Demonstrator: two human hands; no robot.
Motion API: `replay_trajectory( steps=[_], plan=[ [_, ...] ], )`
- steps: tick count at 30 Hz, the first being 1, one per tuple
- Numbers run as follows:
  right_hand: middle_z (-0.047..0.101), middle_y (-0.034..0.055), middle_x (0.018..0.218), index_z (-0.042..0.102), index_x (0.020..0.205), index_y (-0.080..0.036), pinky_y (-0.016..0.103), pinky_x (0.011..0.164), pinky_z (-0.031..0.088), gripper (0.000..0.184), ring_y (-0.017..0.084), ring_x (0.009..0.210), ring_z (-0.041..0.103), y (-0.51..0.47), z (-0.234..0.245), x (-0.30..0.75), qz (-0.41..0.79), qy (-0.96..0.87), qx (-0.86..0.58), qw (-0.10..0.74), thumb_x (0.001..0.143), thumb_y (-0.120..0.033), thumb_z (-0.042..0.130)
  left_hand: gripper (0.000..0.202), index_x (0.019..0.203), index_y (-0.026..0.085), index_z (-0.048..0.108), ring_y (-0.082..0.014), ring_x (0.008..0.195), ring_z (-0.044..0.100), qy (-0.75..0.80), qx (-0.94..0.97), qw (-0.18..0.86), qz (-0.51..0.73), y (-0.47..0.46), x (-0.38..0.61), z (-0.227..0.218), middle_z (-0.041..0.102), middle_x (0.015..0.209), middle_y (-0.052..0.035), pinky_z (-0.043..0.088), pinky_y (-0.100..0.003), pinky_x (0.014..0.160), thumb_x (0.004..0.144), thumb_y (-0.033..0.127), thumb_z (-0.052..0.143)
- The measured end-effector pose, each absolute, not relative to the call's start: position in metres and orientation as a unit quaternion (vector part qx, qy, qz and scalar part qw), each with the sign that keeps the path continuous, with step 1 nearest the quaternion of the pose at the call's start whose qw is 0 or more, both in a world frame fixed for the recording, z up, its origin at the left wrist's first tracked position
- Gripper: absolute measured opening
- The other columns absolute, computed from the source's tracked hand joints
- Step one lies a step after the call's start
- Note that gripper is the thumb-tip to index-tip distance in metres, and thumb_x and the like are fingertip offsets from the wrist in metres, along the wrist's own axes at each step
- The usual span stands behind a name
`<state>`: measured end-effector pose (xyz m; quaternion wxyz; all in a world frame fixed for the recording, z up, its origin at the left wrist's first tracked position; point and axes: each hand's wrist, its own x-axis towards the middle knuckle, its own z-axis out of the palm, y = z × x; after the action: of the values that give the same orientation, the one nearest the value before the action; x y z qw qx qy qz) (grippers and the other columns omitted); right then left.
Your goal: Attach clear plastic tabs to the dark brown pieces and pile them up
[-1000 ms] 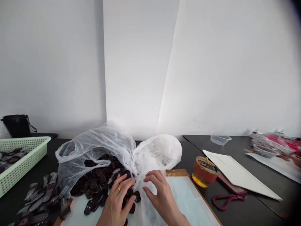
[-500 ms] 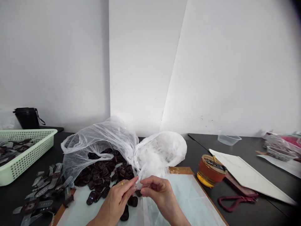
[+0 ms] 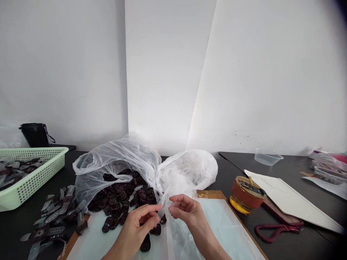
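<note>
Just above the lower edge of the view, the left hand [image 3: 138, 225] sits with its fingers loosely curled and its thumb close beneath them, the fingertips reaching toward a thin strand of white plastic; whether they grip it is hard to tell. The right hand [image 3: 187, 213] curls inward opposite, its thumb and fingers pressed together on a gathered fold of a white plastic bag [image 3: 187, 171], which rises from there and bulges beside a clear plastic bag [image 3: 130, 153]. Glossy dark brown slotted pieces [image 3: 116, 198] spill from the clear bag's mouth onto a pale blue sheet [image 3: 219, 224] laid on a wooden board [image 3: 211, 194], with a few lying right under the left hand. Left of them, grey strips with dark ends [image 3: 54, 220] lie on a black table [image 3: 227, 169], and a pale green plastic basket [image 3: 27, 189] holds more. To the right stand a round orange tin with a gold base [image 3: 245, 195], a white card [image 3: 287, 198] and a maroon strap [image 3: 276, 231]. Farther back are a clear plastic tub [image 3: 268, 159] and a black cup [image 3: 35, 135].
</note>
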<state>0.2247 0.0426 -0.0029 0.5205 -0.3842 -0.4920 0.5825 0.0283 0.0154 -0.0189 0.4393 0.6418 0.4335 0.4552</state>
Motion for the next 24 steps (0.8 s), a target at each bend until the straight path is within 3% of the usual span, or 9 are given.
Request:
replay_trajectory(
  steps=[3,6,10,12,15,19,24],
  plan=[
    [0.068,-0.0004,0.067,0.072,0.081,-0.02,0.025,0.058,0.044,0.031,0.014,0.06,0.056,0.04,0.0,0.224,0.59,-0.473,-0.382,0.532,0.057,-0.03,0.09,0.026,0.107,0.023,0.073,-0.018,0.072,0.067,0.456,0.649,0.439,0.423,0.015,0.029,-0.017,0.074,0.078,-0.0014,0.053,-0.027,0.069,0.084,0.03,0.064],
    [0.068,0.0002,0.07,0.07,0.073,-0.019,0.027,0.067,0.047,0.024,0.015,0.066,0.058,0.035,0.007,0.223,0.61,-0.455,-0.374,0.53,0.062,-0.032,0.087,0.028,0.109,0.027,0.071,-0.0184,0.07,0.067,0.478,0.704,0.375,0.368,0.014,0.027,-0.014,0.075,0.077,0.0008,0.053,-0.028,0.069,0.082,0.023,0.065],
    [0.068,0.0005,0.071,0.068,0.072,-0.018,0.03,0.077,0.047,0.025,0.018,0.076,0.063,0.028,0.019,0.222,0.655,-0.401,-0.334,0.546,0.064,-0.033,0.086,0.037,0.111,0.033,0.071,-0.0236,0.093,0.066,0.473,0.799,0.228,0.293,0.013,0.022,-0.013,0.075,0.098,0.0004,0.055,-0.032,0.077,0.078,0.014,0.068],
    [0.065,-0.0008,0.066,0.067,0.073,-0.019,0.028,0.074,0.045,0.023,0.016,0.073,0.062,0.027,0.023,0.222,0.659,-0.395,-0.322,0.553,0.066,-0.031,0.085,0.036,0.11,0.033,0.071,-0.0258,0.102,0.063,0.458,0.833,0.174,0.256,0.013,0.02,-0.014,0.073,0.108,0.0007,0.054,-0.037,0.086,0.08,0.013,0.068],
    [0.062,-0.0024,0.061,0.066,0.075,-0.018,0.024,0.064,0.04,0.021,0.012,0.061,0.055,0.027,0.023,0.224,0.657,-0.404,-0.325,0.546,0.07,-0.03,0.083,0.028,0.106,0.032,0.073,-0.0275,0.1,0.063,0.452,0.854,0.136,0.218,0.012,0.021,-0.015,0.074,0.11,0.0002,0.056,-0.041,0.084,0.083,0.017,0.065],
    [0.06,-0.0027,0.059,0.067,0.077,-0.016,0.022,0.058,0.034,0.02,0.009,0.055,0.048,0.028,0.016,0.224,0.673,-0.41,-0.338,0.516,0.072,-0.029,0.081,0.025,0.1,0.032,0.076,-0.0264,0.097,0.066,0.472,0.817,0.196,0.267,0.011,0.025,-0.016,0.076,0.102,-0.0002,0.054,-0.04,0.086,0.086,0.018,0.06],
    [0.06,-0.0023,0.059,0.068,0.079,-0.015,0.021,0.057,0.033,0.019,0.009,0.054,0.048,0.03,0.009,0.22,0.7,-0.392,-0.328,0.499,0.072,-0.027,0.081,0.027,0.106,0.022,0.076,-0.0241,0.083,0.07,0.475,0.629,0.468,0.401,0.017,0.027,-0.021,0.079,0.089,-0.0048,0.057,-0.034,0.075,0.087,0.034,0.061]
  ],
)
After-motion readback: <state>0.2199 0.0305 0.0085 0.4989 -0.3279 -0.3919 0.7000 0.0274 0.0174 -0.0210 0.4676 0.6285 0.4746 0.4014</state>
